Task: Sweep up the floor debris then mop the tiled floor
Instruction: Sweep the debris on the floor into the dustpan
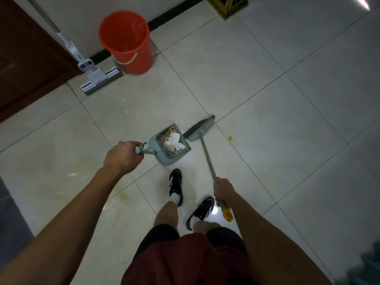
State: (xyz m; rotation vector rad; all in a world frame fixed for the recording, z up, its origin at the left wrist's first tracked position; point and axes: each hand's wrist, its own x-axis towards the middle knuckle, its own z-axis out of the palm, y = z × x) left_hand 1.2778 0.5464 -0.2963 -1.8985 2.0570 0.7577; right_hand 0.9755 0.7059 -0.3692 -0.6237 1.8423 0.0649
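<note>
**Dustpan loaded, broom beside it on the pale tiles**

At far left a white flat mop (96,74) leans by a brown door (30,54), its upper handle cut off by the frame. One orange bucket (126,41) stands just beside it against the wall. The left hand (123,157) grips the handle of one pale green dustpan (171,146), fingers curled round it; the pan rests on the tiled floor (267,99), holding white crumpled paper and brownish scraps too small to identify. Just right of it lies the broom head (198,130), grey bristles touching the floor. The right hand (223,191) clenches the broom's stick; the yellow-green end protrudes behind. One small orange crumb (229,138) remains further right. Two black shoes show below.
</note>
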